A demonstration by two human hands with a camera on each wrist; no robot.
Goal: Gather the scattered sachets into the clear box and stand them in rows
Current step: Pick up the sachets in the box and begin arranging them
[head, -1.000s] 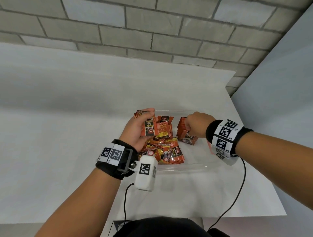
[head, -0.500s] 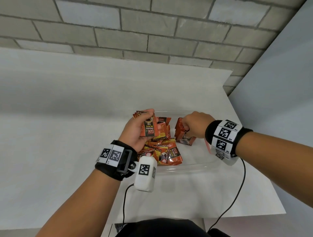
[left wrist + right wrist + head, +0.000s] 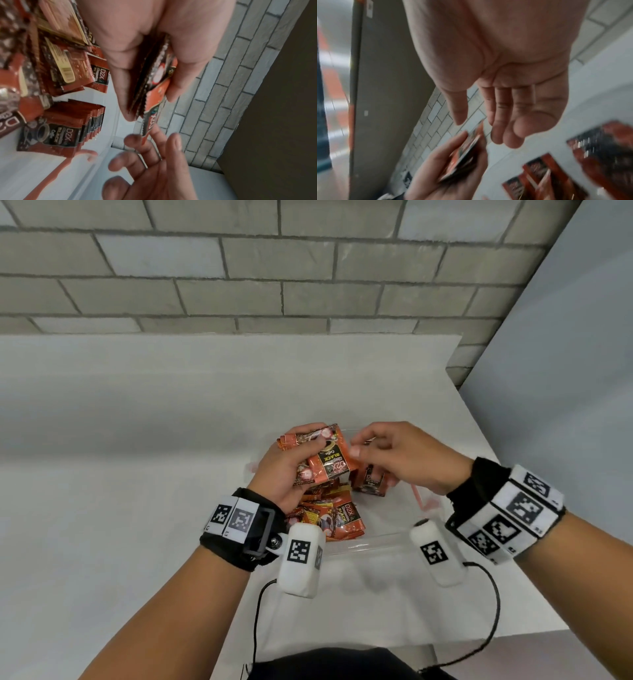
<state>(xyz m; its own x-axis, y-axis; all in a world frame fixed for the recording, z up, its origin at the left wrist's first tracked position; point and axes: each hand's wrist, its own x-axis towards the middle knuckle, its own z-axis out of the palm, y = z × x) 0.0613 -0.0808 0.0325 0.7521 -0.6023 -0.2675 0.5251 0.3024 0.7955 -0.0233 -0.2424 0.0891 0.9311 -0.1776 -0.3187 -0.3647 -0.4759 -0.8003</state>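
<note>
The left hand (image 3: 287, 470) is clenched around a stack of sachets (image 3: 329, 460) above the clear box (image 3: 370, 544), at its 11 o'clock. The right hand (image 3: 404, 460) is released, reaching in. Best to pinch one sachet's edge, then stand it against the row (image 3: 68, 129) at 1 o'clock. Only the left wrist view shows that row upright.

head: above, facing down-forward | wrists: close along palms (blurred); all share sachets (image 3: 330, 465)

held sachet (image 3: 330, 463): "d2x", "black", "coffee" | standing sachets (image 3: 56, 133): "d2x", "black"
</note>
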